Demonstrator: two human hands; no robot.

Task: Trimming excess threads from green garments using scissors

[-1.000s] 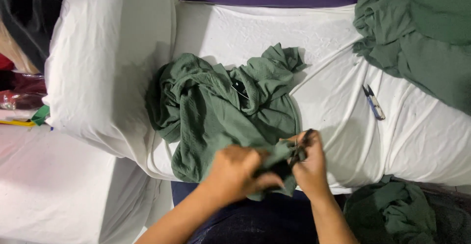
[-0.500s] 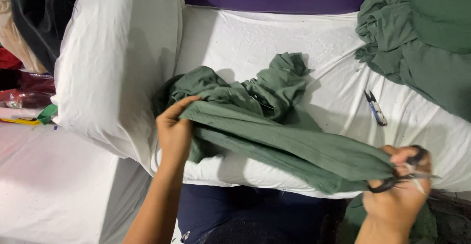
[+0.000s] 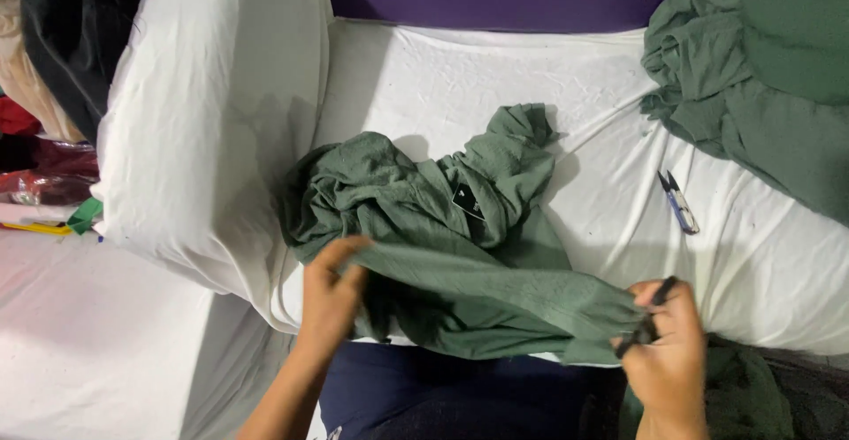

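Across the white-sheeted cushion [image 3: 566, 77] lay the green garment [image 3: 442, 228], its stretched edge running left to right between both hands. Left hand [image 3: 329, 294] pinched the cloth; right hand [image 3: 668, 352] clenched cloth and a dark tool. Thread snips [image 3: 678, 203] lay beyond.

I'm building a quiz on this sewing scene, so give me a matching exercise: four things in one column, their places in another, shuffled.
Things:
1. left hand
2. right hand
3. small snips
4. green fabric pile

Places:
A. lying loose on the white sheet
B. upper right corner
C. gripping a dark tool at the garment's end
D. on the green garment, lower middle

Pairs: 1-D, 2-C, 3-A, 4-B
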